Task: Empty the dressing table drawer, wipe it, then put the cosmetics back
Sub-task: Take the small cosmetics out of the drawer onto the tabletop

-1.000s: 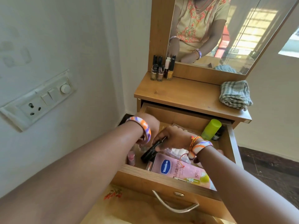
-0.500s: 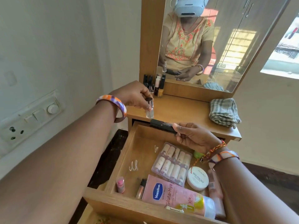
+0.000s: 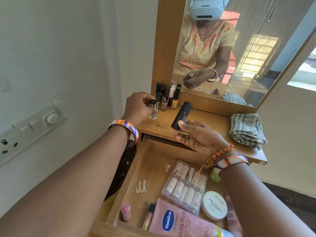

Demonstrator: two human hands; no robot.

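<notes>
Standing against a plain white wall (image 3: 59, 48) is a wooden dressing table with a tall mirror (image 3: 239, 53) on top. A white switch board (image 3: 30, 127) is on the wall to the left. The floor (image 3: 290, 199) is dark.

The wooden surface (image 3: 205, 124) sits below the mirror. A folded checked cloth (image 3: 246, 130) lies on its right end. A row of small nail polish bottles (image 3: 168, 98) stands at its back left corner, by the mirror frame.

The drawer (image 3: 150, 168) is pulled out under the surface and some cosmetics are in it. A pink Vaseline tube (image 3: 181, 223) lies along the front. A clear pack of small bottles (image 3: 185, 185) lies in the middle, with a round white nail polish tub (image 3: 214, 205) just beside it on the right. A green thing (image 3: 215, 176) peeks out from under the right wrist. A small pink lipstick (image 3: 125, 212) stands near the front left corner. A thin tube (image 3: 149, 215) lies next to the Vaseline tube. White smears (image 3: 141, 187) mark the bare drawer floor.

The left hand (image 3: 138, 108) is over the left end of the surface. Its grip is closed, pinching the black cap of a small clear bottle (image 3: 153, 111) that is upright, low at the surface. The right hand (image 3: 200, 135) is above the back of the drawer. Its thumb and curled fingers hold the lower end of a black tube (image 3: 182, 114), which tilts up toward the mirror.
</notes>
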